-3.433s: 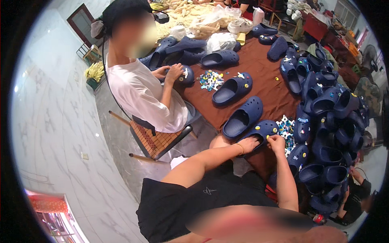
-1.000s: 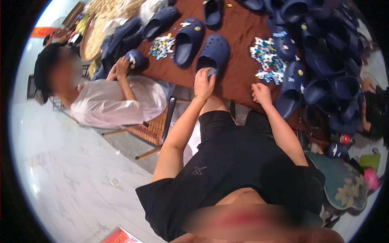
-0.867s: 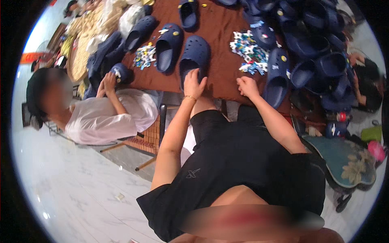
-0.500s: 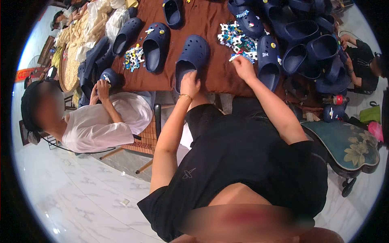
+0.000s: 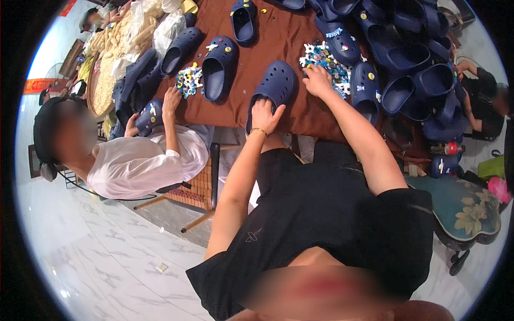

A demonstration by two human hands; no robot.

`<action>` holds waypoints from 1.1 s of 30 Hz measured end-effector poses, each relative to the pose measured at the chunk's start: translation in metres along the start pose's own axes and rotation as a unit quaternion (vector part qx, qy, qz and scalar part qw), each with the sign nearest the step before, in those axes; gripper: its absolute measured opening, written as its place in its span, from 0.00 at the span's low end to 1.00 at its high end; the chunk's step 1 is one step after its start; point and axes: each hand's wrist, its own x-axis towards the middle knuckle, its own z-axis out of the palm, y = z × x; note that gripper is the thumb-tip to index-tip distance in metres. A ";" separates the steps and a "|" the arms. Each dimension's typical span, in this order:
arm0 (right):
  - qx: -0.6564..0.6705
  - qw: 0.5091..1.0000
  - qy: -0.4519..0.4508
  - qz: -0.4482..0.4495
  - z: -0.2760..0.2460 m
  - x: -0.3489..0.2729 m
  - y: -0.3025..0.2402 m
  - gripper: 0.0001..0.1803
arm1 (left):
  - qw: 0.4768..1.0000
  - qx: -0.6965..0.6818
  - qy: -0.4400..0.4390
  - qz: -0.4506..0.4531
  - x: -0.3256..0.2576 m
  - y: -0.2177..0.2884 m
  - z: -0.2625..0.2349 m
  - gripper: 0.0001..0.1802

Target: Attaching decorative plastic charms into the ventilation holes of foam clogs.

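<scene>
A navy clog [image 5: 279, 78] with a row of vent holes and no charms on its top lies in front of me on the brown cloth. My left hand [image 5: 265, 114] has its fingers inside the clog's foot opening, the thumb outside, gripping it. My right hand [image 5: 319, 82] reaches to the near left edge of a pile of small shoe charms [image 5: 324, 61], white, blue and yellow, its fingers apart and touching the pile. Beside that pile stand two decorated navy clogs, one farther off [image 5: 343, 49] and one nearer [image 5: 365, 85].
At left, a co-worker in white holds a navy clog [image 5: 149, 117] by another charm pile [image 5: 189, 81]. A decorated clog [image 5: 219, 67] stands between us. Many navy clogs [image 5: 409, 56] are heaped at right, near another person. A floral-covered stool [image 5: 463, 208] stands at my right.
The whole view has shifted slightly. My right hand has moved to the left edge of the pile and its fingers have spread. My left thumb has spread. The co-worker's hand has gone to the other pile.
</scene>
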 end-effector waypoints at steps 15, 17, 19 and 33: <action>-0.069 0.997 -0.011 0.038 -0.031 0.058 -0.001 0.28 | 0.999 0.020 -0.001 -0.038 -0.008 0.005 -0.010 0.28; -0.057 0.998 -0.001 0.042 -0.023 0.053 -0.006 0.27 | 0.998 0.006 -0.040 -0.049 -0.009 0.003 -0.005 0.28; -0.052 0.998 -0.006 0.016 -0.017 0.044 -0.007 0.27 | 0.999 -0.001 0.029 -0.033 -0.009 0.001 -0.001 0.29; -0.018 0.983 0.072 -0.168 -0.011 -0.049 0.045 0.26 | 0.956 0.031 -0.286 -0.062 0.005 0.037 -0.078 0.24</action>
